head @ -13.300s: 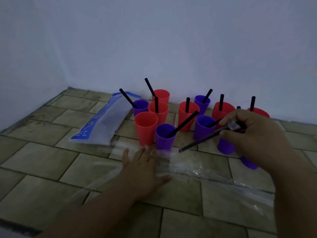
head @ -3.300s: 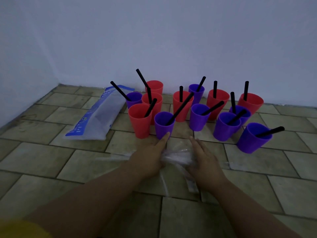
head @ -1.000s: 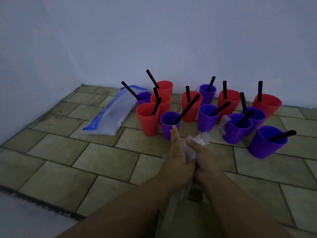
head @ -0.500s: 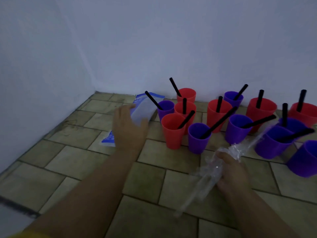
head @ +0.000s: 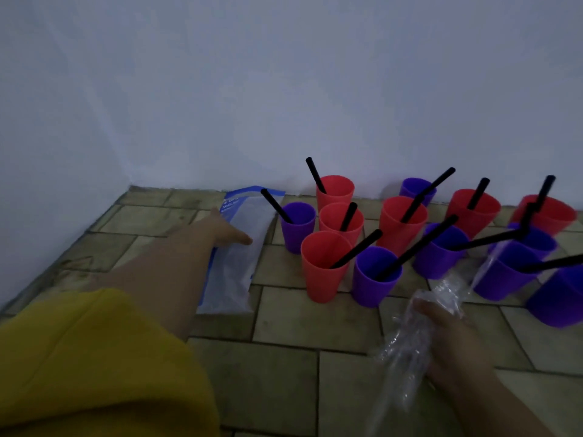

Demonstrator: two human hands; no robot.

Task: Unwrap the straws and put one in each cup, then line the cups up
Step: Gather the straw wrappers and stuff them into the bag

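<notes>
Several red and purple cups stand in a loose cluster on the tiled floor by the wall, each with a black straw (head: 355, 249) leaning in it. The nearest are a red cup (head: 322, 269) and a purple cup (head: 372, 278). My right hand (head: 454, 345) grips a bunched clear plastic wrapper (head: 410, 339) low on the right, in front of the cups. My left hand (head: 222, 230) is stretched out to the left of the cups, fingers straight, resting on a blue-and-white plastic bag (head: 236, 247).
White walls meet in a corner at the far left. My yellow sleeve (head: 94, 367) fills the lower left. The cluster of cups runs off the right edge of the view. Bare tiled floor (head: 284, 373) lies in front of the cups.
My left hand has reached further onto the blue-and-white bag. My right hand keeps the clear wrapper, now lower. The view has swung left.
</notes>
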